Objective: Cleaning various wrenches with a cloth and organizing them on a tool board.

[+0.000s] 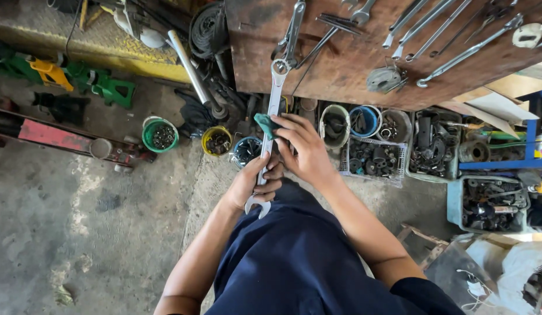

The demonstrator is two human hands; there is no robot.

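Green tub (160, 134), yellow tub (216, 140) and blue tub (365, 121) of small parts on floor below wooden board (341, 64). Left hand (254, 185) clamped round lower end of wrench (273, 111), held upright above lap. Right hand (303, 149) pressing green rag (264, 125) against shank. Tub contents hard to make out.

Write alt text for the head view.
The left hand holds a wrench upright while the right hand presses a green rag against its shaft, above a floor lined with tubs of parts.
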